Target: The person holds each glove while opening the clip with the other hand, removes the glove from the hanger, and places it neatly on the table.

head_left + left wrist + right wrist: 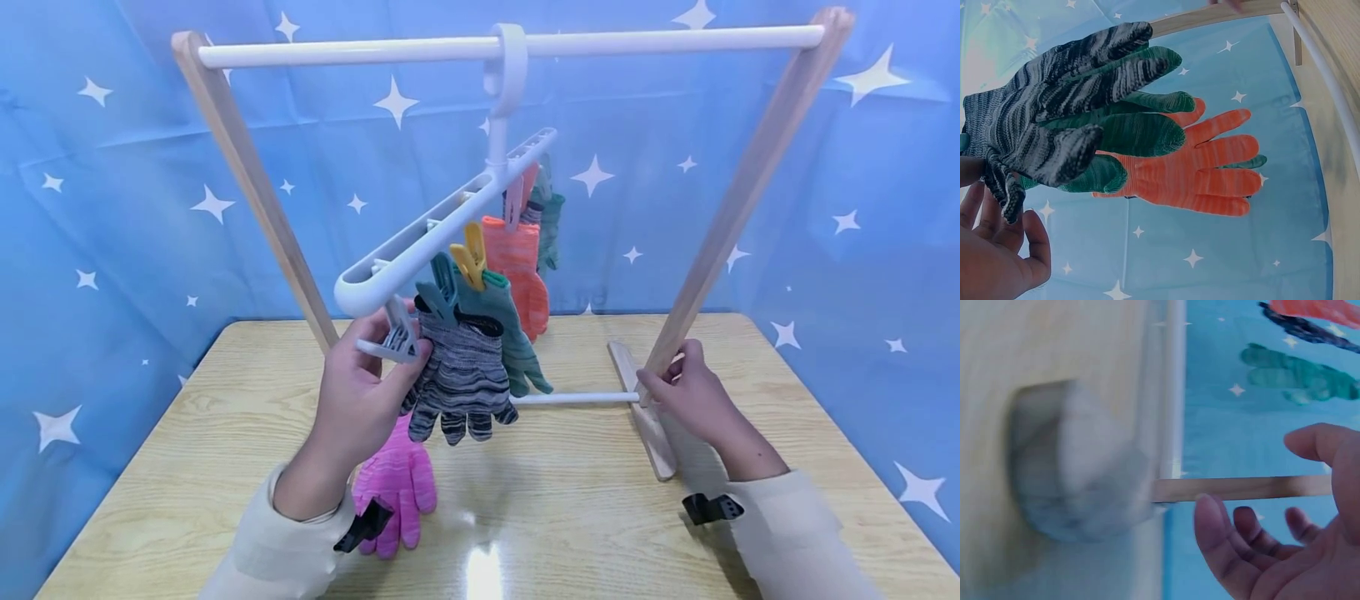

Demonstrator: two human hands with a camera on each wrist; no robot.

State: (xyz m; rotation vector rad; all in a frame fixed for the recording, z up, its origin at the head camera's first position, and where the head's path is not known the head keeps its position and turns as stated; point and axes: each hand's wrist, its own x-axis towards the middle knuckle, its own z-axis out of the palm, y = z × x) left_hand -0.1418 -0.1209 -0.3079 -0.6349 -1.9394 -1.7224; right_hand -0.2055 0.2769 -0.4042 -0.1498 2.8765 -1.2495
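My left hand reaches up to the hanger's near end and pinches a grey clip there, thumb on its right side. Its thumb tip lies against a black-and-grey knit glove, which hangs from a teal clothespin. The left wrist view shows the thumb at that glove, the other fingers loosely bent. My right hand holds the lower end of the wooden post. Overhead, the white hanger hooks over the rack's white bar.
Behind the knit glove hang a green glove with a yellow clothespin and an orange glove. Farther back is another green glove. A pink glove lies on the wooden table. The wooden foot supports the post.
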